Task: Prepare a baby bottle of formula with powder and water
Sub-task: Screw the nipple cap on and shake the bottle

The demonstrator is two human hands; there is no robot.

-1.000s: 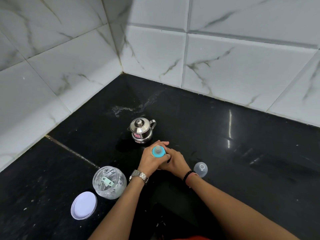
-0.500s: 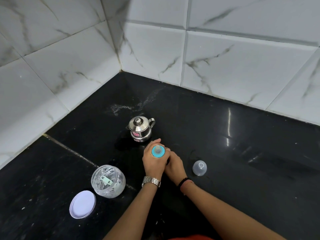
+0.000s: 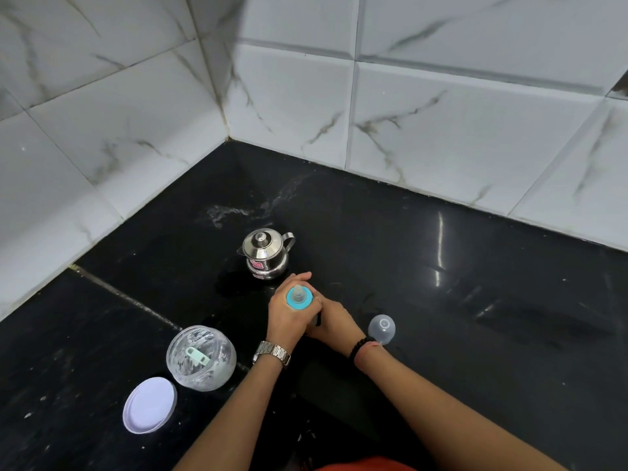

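Observation:
The baby bottle (image 3: 299, 296) stands upright on the black counter (image 3: 475, 334), seen from above with its blue collar and clear teat. My left hand (image 3: 287, 314) wraps round the bottle's top at the collar. My right hand (image 3: 331, 321) grips the bottle's body lower down, which hides most of it. A clear formula jar (image 3: 201, 357) with white powder and a pale green scoop inside stands open at the lower left. The small steel kettle (image 3: 266, 253) sits just beyond the hands, lid on.
The jar's white lid (image 3: 149, 404) lies flat in front of the jar. A clear bottle cap (image 3: 382, 329) rests on the counter right of my right wrist. Marble-tiled walls meet in a corner at the back left. A wet smear marks the counter behind the kettle.
My left wrist has turned a little round the collar while the right hand stays on the bottle. The bottle, jar, kettle and cap stay in place; the view has shifted slightly.

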